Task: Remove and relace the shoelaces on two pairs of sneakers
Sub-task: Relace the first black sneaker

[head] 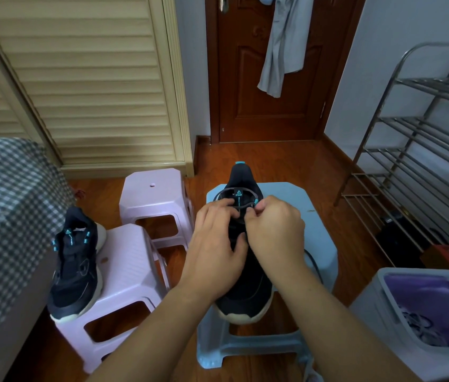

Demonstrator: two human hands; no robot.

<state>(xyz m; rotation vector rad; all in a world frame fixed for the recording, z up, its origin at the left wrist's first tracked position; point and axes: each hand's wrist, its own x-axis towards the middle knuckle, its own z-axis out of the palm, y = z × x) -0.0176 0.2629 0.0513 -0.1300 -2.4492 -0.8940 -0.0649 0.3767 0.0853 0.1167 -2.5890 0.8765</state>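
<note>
We are looking down at a dark navy sneaker [245, 285] that is lying lengthwise on a pale blue plastic stool [319, 216], its cream toe toward us and its heel, with a small teal tab, pointing at the brown wooden door [248, 86]. Our left hand [215, 244] is resting over the lace area, fingers curled down onto the tongue, with the fingertips reaching the upper eyelets. Our right hand [275, 227] is sitting just beside it, thumb and fingers bent together in a pinch at the top right eyelets; they seem to be gripping the dark shoelace [228, 193], which is arching in a loop around the tongue label. Another stretch of lace is trailing off the right side of the sneaker across the stool top.

A second sneaker [75, 266] of the same pair is standing on the nearer pink stool [126, 260] at left, with a further pink stool [154, 194] behind it. A checked bedcover [5, 199] is filling the left edge. A metal shoe rack [421, 150] is standing against the right wall, a grey bin with a purple liner [421, 304] is sitting at lower right, and a grey garment [286, 42] is hanging on the door.
</note>
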